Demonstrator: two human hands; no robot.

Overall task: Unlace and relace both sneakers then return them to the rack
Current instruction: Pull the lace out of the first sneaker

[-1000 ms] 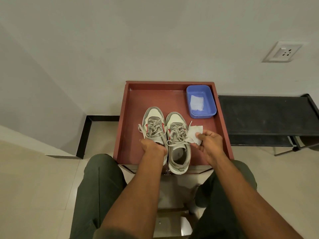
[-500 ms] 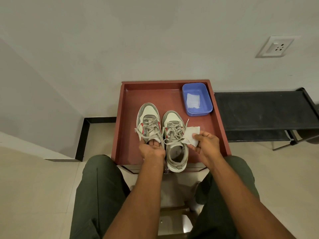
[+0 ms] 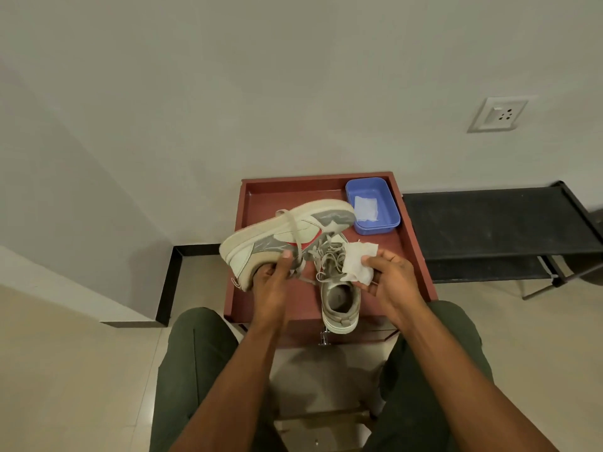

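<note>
Blue tub (image 3: 390, 220) (on red tray (image 3: 257, 197)) holds wipe (image 3: 366, 208).

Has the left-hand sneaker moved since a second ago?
Yes. The left hand has lifted the left sneaker off the red tray and tipped it sideways; the other sneaker stays put.

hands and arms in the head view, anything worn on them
Nothing shows on either: the left hand and right hand are bare, with no gloves, rings or watch visible. Both forearms are uncovered down to the frame's bottom edge, with no sleeves in view.
</note>
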